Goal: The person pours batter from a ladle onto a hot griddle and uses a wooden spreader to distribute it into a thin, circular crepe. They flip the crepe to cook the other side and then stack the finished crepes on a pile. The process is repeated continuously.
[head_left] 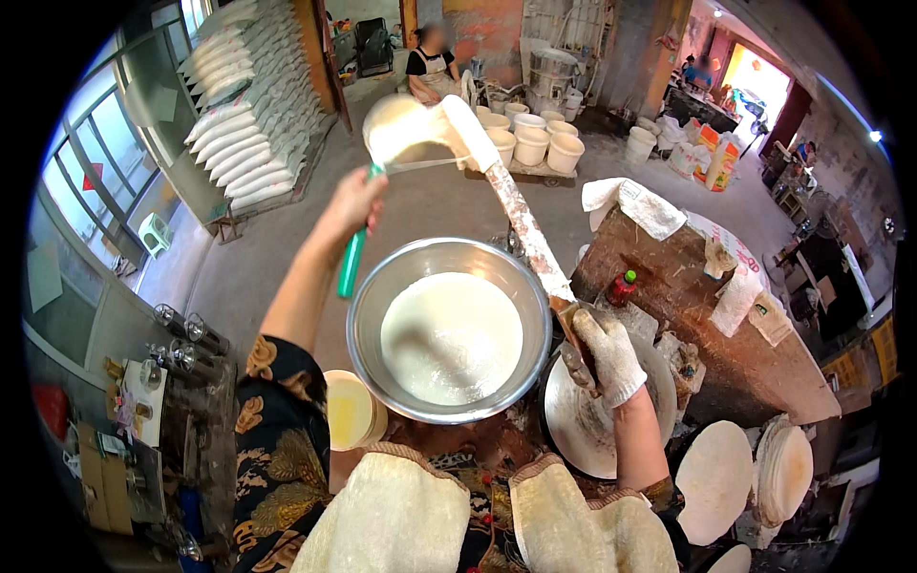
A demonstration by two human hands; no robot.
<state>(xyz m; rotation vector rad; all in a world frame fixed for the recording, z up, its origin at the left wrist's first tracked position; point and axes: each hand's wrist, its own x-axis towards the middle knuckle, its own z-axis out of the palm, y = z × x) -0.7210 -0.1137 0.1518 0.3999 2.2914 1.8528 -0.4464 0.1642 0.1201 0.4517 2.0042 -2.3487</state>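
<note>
Booth: Hands first, what have they got?

Me: Both full, and well apart! My bare left hand [358, 199] is wrapped round the green handle [352, 263] of a ladle [394, 124], up beyond the steel bowl [366, 329] on its far left. My gloved right hand [609, 358] is clamped on the lower end of a long paddle [525, 224], right of the bowl.

Booth: And the paddle's other end?

Me: Pale-coated, past the bowl's far rim, right by the ladle! Whether they touch, I cannot tell.

Booth: Around the bowl?

Me: White liquid [478, 320] inside it; a plastic bucket [380, 420] near-left; a round metal plate [611, 435] near-right, under my glove; a red bottle [621, 288] to its right, on the brown table [745, 372].
</note>
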